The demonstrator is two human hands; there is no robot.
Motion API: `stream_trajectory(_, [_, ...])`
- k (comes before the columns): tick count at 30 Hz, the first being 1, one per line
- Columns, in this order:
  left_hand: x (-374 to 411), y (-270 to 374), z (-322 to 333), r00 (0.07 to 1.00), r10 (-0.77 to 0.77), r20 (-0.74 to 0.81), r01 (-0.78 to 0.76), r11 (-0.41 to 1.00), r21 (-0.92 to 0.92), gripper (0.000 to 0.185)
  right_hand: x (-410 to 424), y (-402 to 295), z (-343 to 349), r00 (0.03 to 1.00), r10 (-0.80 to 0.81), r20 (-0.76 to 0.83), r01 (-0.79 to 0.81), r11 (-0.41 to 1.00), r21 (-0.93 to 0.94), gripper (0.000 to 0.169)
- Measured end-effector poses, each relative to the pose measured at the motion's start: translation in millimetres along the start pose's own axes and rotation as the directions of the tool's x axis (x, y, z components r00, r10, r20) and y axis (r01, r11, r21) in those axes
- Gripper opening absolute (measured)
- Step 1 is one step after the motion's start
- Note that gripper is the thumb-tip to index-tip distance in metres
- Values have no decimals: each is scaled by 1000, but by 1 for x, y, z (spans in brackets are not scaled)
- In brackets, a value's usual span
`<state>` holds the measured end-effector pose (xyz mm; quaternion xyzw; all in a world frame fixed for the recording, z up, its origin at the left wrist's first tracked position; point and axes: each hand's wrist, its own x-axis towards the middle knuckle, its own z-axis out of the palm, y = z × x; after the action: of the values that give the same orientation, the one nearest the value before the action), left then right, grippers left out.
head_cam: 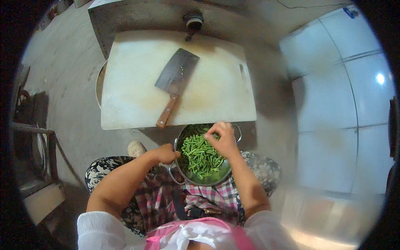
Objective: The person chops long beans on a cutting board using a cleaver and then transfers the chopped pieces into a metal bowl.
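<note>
A metal pot [223, 177] with two loop handles rests at my lap, holding a heap of cut green beans [201, 154]. My left hand [167, 153] grips the pot's left rim. Over the far right part of the pot is my right hand [222, 139], its fingers curled and slightly blurred; whether anything is between them I cannot tell. Just beyond the pot, a white cutting board [218, 90] lies with a cleaver [178, 72] flat on it. The cleaver's wooden handle [167, 111] points towards me, its end at the board's near edge. Small green bits cling to the blade.
Behind the board runs a grey ledge [140, 18] with a round drain-like fitting [194, 23]. A round container's rim [98, 84] shows beneath the board's left side. White tiled panels [328, 109] stand on the right, a dark metal frame [34, 129] on the left.
</note>
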<state>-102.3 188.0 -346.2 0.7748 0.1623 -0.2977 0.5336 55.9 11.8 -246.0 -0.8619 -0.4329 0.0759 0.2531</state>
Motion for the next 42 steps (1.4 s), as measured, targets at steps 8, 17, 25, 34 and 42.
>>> stream_trajectory(8, [-26,52,-21,974,-140,178,115,983,141,49,-100,-18,-9,988,124,-95,-88,946,312,13])
stream_trajectory(17, [-29,18,-9,993,-116,24,118,985,-129,36,-129,60,-24,724,676,142,-669,636,385,45])
stream_trajectory(25, [-67,54,-23,973,-49,-226,-2,976,-219,40,-163,72,-12,771,441,459,-574,172,801,37])
stream_trajectory(34, [-81,117,-54,923,-32,-382,-39,984,-177,45,-157,6,-42,658,677,332,-474,29,880,19])
stream_trajectory(42, [-54,80,-80,954,123,-274,-238,865,-441,52,-165,-32,-62,619,714,327,-350,-122,929,18])
